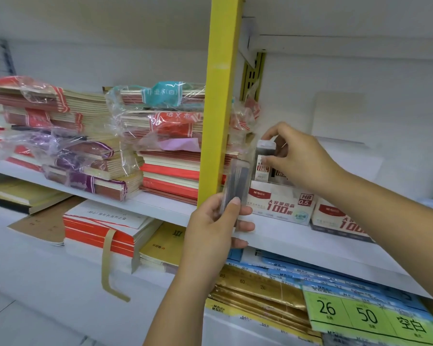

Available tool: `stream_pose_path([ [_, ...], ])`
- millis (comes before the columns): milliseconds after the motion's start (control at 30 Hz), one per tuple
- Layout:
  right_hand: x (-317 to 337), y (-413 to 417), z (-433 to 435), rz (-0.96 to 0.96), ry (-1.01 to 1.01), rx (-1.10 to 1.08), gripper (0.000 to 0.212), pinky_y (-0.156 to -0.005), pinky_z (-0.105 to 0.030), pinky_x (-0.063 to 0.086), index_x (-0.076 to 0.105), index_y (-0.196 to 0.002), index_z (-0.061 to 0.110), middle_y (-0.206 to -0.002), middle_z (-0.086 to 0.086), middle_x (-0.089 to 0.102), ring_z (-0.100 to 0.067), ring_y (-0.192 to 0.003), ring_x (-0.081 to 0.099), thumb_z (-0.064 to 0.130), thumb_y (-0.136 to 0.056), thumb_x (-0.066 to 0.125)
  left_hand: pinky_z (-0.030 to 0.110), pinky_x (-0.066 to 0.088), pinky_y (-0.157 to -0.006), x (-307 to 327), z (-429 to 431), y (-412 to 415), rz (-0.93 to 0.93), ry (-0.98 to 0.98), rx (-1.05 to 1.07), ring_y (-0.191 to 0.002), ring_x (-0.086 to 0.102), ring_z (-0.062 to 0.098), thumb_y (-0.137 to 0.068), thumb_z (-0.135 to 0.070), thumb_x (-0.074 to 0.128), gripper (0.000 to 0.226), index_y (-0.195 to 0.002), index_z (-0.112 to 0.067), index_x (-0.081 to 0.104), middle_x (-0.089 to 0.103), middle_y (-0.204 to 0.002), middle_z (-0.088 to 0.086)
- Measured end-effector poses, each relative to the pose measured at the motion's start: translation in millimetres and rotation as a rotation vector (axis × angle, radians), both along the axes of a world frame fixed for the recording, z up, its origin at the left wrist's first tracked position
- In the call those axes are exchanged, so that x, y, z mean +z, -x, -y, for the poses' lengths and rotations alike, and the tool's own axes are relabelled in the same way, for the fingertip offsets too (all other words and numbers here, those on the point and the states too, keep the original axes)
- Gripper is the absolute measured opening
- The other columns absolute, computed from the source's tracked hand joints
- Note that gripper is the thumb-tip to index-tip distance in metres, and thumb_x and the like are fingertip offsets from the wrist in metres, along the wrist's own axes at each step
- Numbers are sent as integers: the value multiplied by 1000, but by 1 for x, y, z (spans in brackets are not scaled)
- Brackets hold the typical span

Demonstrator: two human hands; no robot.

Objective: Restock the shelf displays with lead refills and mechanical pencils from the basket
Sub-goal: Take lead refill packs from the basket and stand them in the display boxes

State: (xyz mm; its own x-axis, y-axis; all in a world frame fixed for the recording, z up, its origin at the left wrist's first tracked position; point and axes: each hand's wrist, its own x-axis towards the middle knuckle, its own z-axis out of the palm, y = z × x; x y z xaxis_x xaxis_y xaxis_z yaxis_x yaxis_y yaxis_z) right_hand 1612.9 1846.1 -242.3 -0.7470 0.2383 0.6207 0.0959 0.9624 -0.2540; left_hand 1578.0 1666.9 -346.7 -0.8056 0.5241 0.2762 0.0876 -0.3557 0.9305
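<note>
A refill case [265, 158] is pinched by the right hand [300, 161] and held upright in the display box [280, 203] on the white shelf [160, 203], just right of the yellow post [220, 101]. More cases [236, 183], blurred and perhaps several, are gripped by the left hand [215, 226] before the shelf edge, near the box. Wrapped notebooks [145, 136] are stacked to the left.

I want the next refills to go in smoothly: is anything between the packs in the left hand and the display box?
Nothing fixed. The left hand holds its refill packs just left of the display box. Only the right hand, seating a refill case, occupies the opening.
</note>
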Motion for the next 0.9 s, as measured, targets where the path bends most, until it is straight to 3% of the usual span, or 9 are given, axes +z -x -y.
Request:
stream_pose_path([
  [133,2,4,-8,-21,-307,-197,29,-65,-29,33,65,-109,31,-96,6,43,-14,-90,44,40,-82,72,19,54,-52,0,3,3,-1,-2,10,-75,75,12,-101,-28,54,13,-107,-30,66,77,-90,-6],
  [300,3,-5,-2,28,-412,-247,37,-66,-30,34,62,-127,29,-99,5,39,-16,-97,45,37,-91,63,15,49,-50,0,4,1,-27,31,32,-66,69,4,-101,-29,56,13,-101,-34,69,77,-87,-10],
  [400,-2,-23,13,-92,-157,-65,27,-66,-16,36,66,-120,29,-99,10,53,-1,-83,48,34,-95,56,15,47,-51,1,4,-2,-69,61,31,-64,65,3,-99,-30,59,17,-93,-36,73,76,-87,-9],
  [467,-8,-39,28,-81,81,106,21,-68,-8,40,67,-111,37,-94,19,61,6,-84,54,36,-95,53,15,46,-51,2,4,-5,-105,75,7,-64,63,2,-99,-29,60,18,-92,-37,75,76,-86,-8],
  [533,-17,-53,41,12,270,232,16,-63,-10,47,65,-103,44,-85,23,66,4,-76,61,39,-94,52,14,45,-51,2,2,-10,-155,85,-21,-60,59,-2,-98,-27,61,16,-96,-33,76,73,-78,-13],
  [633,-29,-68,45,43,533,334,14,-59,-16,53,70,-99,35,-81,13,71,-6,-70,68,31,-94,58,10,44,-53,2,0,-17,-206,107,-60,-57,56,-6,-95,-25,65,16,-100,-34,77,66,-67,-20],
  [733,-38,-83,37,-14,680,332,23,-54,-7,45,72,-101,35,-91,14,73,-3,-79,69,16,-93,62,10,51,-66,5,0,-22,-125,66,-141,-82,67,-7,-89,-19,73,34,-117,-39,71,73,-95,-25],
  [800,-44,-93,33,-24,713,320,34,-62,-7,45,71,-105,37,-101,16,72,3,-90,66,7,-91,62,18,56,-75,4,-1,-23,-19,-21,-196,-98,70,3,-86,-9,75,43,-120,-35,68,74,-108,-15],
  [900,-50,-104,31,-90,792,335,37,-77,-17,51,70,-104,30,-102,10,72,-3,-100,65,-3,-88,63,23,59,-75,0,-6,-22,182,-177,-220,-100,74,20,-78,-3,76,49,-122,-19,62,76,-111,4],
])
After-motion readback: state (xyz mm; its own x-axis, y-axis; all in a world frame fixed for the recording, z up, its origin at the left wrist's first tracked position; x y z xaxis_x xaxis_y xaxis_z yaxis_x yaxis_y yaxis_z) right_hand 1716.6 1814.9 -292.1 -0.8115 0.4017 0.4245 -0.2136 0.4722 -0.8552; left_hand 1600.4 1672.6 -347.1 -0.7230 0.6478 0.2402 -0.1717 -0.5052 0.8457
